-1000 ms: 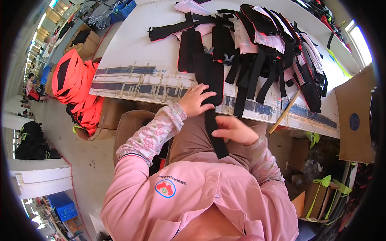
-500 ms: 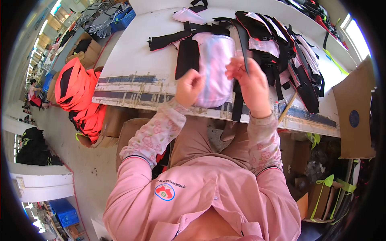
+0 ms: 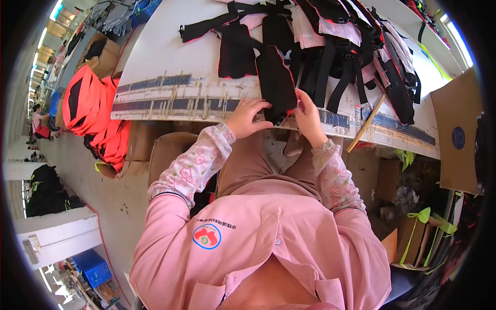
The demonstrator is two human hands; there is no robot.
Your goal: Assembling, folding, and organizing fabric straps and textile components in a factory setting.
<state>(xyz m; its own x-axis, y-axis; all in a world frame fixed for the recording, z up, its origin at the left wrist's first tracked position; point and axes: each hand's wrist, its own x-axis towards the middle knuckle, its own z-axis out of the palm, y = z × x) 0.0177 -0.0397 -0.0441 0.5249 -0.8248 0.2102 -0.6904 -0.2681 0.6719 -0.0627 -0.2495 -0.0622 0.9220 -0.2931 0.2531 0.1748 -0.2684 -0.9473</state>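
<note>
White table (image 3: 155, 57) edge, marked with worn tape strips, sits right in front of the person. Both hands meet there on a black padded piece (image 3: 275, 82). Left hand (image 3: 249, 118) curls its fingers on the piece's near end. Right hand (image 3: 308, 114) pinches its right edge. Past the hands lies a heap of black straps (image 3: 341, 46). Far to the left hand's side, orange bags (image 3: 93, 111) sit on the floor.

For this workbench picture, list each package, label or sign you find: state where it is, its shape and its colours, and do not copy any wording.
Cardboard sheet: leaning at the table's right end, brown, flat.
Round sticker: on that sheet, blue.
Round badge: on the pink jacket's chest, blue ring, red and green centre.
Cardboard box: floor at lower right, brown with green strap.
Blue crate: floor at lower left, rectangular.
Printed tape strip: along the table's front edge, dark blue.
</note>
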